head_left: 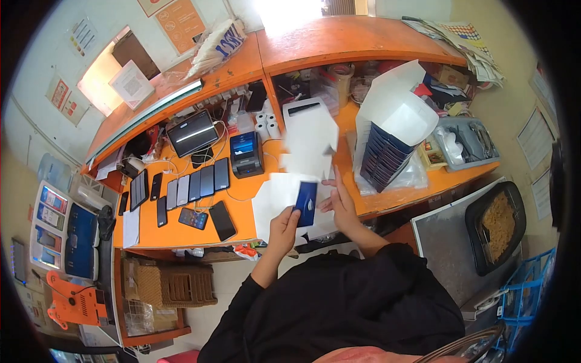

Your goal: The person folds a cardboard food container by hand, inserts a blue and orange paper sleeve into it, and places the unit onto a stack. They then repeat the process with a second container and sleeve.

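My left hand [283, 231] is closed on the lower left edge of a white cardboard piece with a dark blue panel [307, 204], its thumb on top. A pale logo shows on that blue panel. At the panel's right edge is my right hand [342, 209], its fingers stretched out and apart. White cut-out cardboard sheets [307, 134] lie on the orange counter just beyond both hands, and more white sheet spreads beneath them.
A tall stack of dark blue folded cartons [387, 158] stands to the right, beside a grey plastic bin [466, 142]. Several phones [195, 185], a receipt printer [246, 155] and a tablet [192, 133] occupy the left side. A raised orange shelf [363, 37] runs along the back.
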A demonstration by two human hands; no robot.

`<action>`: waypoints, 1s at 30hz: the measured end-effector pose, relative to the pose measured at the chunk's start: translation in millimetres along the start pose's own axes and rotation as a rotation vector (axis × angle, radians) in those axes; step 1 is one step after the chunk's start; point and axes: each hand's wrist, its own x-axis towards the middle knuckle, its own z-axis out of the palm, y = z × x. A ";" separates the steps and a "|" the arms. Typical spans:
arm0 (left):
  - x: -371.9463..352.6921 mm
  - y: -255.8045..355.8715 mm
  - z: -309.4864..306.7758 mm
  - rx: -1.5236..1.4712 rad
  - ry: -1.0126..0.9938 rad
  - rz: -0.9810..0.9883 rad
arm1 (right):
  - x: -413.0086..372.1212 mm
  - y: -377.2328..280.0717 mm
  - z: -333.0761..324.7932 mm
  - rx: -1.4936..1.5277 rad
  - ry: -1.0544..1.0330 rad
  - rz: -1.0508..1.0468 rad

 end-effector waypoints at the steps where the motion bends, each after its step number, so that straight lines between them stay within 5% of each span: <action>1: -2.8 -9.3 -1.3 0.034 -0.029 0.046 | 5.1 13.4 -11.3 -0.050 -0.031 0.029; 6: -19.5 -23.0 1.3 0.154 -0.123 -0.022 | 16.0 26.0 -37.3 -0.260 -0.043 -0.061; 9: -23.8 -32.4 4.7 0.194 -0.189 -0.130 | 18.8 29.8 -35.0 -0.195 0.004 0.062; 17: -20.0 -21.3 9.7 0.296 -0.257 -0.131 | 1.7 -30.9 -19.2 -0.898 -0.342 -0.344; 20: -17.9 -21.9 9.6 0.310 -0.263 0.006 | 1.2 -28.1 -21.1 -0.931 -0.477 -0.454; 23: -16.7 -12.3 10.4 0.316 -0.223 0.003 | 3.6 -27.6 -28.5 -0.743 -0.494 -0.324; 26: -12.6 0.2 17.5 0.229 -0.034 -0.079 | -5.6 -32.8 -4.1 -0.600 0.069 -0.400; 30: -10.9 -3.1 19.8 0.364 -0.153 0.190 | -20.7 -0.8 6.2 0.176 -0.027 0.444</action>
